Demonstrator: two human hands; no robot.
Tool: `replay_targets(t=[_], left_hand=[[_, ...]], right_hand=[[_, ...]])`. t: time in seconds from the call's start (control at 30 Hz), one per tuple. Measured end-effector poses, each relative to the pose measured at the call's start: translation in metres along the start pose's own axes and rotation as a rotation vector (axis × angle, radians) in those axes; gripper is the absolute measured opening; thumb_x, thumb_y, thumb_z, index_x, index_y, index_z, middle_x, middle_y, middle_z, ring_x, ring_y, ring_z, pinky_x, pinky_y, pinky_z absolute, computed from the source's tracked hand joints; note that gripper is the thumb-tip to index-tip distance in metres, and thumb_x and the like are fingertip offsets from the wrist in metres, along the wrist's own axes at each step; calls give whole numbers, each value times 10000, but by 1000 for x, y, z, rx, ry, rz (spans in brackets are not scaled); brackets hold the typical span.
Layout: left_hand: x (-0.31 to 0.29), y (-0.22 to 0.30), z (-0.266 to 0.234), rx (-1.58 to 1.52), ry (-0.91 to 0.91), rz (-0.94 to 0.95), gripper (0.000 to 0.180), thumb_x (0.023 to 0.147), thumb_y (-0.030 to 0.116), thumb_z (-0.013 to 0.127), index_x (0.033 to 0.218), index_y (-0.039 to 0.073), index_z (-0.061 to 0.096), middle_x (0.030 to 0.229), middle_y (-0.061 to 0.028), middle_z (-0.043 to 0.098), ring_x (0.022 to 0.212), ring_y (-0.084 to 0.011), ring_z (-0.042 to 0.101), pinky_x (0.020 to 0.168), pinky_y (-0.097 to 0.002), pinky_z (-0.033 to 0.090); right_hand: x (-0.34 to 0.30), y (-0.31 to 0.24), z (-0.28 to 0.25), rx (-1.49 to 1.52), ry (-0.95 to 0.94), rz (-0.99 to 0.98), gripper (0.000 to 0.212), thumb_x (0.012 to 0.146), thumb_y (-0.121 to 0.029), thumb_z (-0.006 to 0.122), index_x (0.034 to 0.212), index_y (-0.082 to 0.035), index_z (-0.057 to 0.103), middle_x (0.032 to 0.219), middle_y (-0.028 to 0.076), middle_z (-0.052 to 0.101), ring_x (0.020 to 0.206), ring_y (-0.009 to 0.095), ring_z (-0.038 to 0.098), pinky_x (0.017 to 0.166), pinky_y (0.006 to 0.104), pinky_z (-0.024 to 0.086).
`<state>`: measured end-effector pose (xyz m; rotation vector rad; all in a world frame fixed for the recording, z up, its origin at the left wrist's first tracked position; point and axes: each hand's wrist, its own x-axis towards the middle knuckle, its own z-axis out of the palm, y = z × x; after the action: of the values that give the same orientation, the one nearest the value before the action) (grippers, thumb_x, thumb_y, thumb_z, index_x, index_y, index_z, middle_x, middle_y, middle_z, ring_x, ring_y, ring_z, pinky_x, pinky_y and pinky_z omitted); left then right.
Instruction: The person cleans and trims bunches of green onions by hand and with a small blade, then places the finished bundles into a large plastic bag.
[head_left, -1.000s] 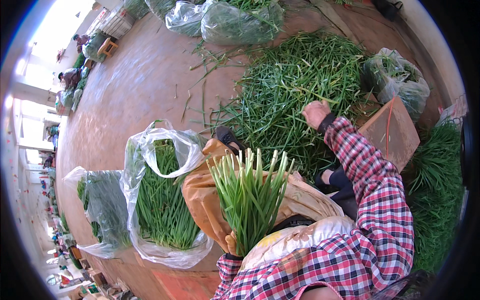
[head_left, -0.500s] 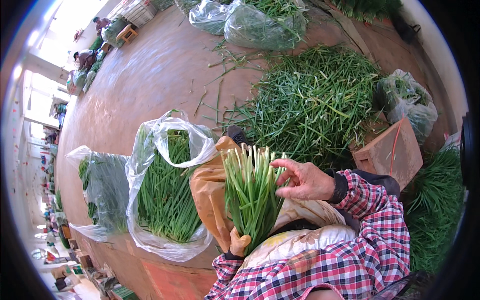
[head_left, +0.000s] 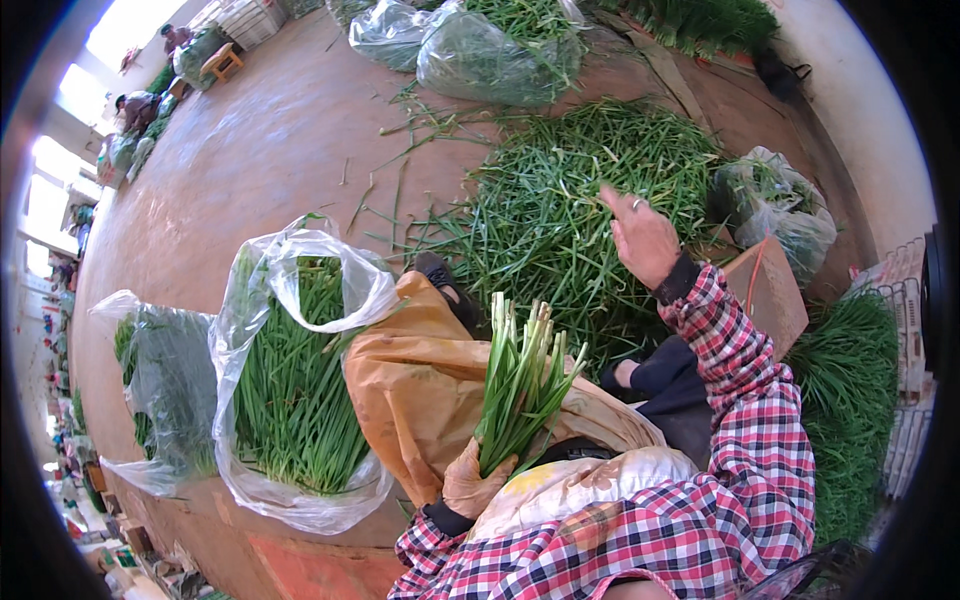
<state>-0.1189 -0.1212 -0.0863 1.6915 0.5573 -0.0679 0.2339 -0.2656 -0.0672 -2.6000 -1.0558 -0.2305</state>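
My left hand (head_left: 474,482), at my lap, is closed round the lower part of a bunch of garlic chives (head_left: 520,385). Its pale cut stem ends point up and away from me. Off to the right, my right hand (head_left: 645,240), with a ring on one finger, reaches out over a big loose heap of green leaves and stalks (head_left: 560,200). Its fingers are stretched out, and I see nothing held in them. A tan cloth (head_left: 420,370) covers my left leg, beside the bunch.
Left of me, a clear plastic bag (head_left: 235,400) holds long chives, with another filled bag (head_left: 180,390) beyond. A wooden box (head_left: 770,295) stands right of the heap, near a stuffed bag (head_left: 775,210). More chives (head_left: 850,370) lie at my right. People sit working far left.
My right hand has left the stem ends and swung out forward over the heap. The bunch in my left hand looks thinner and leans more to the right. The view has shifted slightly.
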Motion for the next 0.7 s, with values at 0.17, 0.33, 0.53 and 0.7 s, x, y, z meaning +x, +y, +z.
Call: replay_targets(t=[0.17,0.33,0.53,0.7], left_hand=[[7,2,-1,179,-64,77,494,808,94,681,1255,64,474,1076,-40,628,945,-88,577,824,-239,469],[4,1,1,-6,-143,60,487,816,32,655,1266,61,471,1109,-30,616,977,-82,561,840,-234,456],[6,4,1,-3,-157,47,523,812,-5,645,1292,43,442,1165,-35,591,1022,-88,546,875,-232,444],[5,2,10,-123,-47,-4,517,813,65,650,1290,56,449,1134,-80,603,1008,-117,568,866,-261,453]], right_hand=[[-2,-66,-33,471,-172,-504,348,779,-231,649,1099,-110,583,1067,101,579,928,280,580,795,413,449],[-19,-96,-12,573,-280,-509,237,716,-336,710,852,-151,648,955,44,588,960,219,537,814,398,342],[-35,-97,2,529,-437,-553,143,764,-289,685,811,-173,615,885,9,555,895,195,528,818,383,334],[-40,-78,36,1647,-445,-60,124,894,-194,522,919,-77,557,887,46,548,847,163,537,738,307,414]])
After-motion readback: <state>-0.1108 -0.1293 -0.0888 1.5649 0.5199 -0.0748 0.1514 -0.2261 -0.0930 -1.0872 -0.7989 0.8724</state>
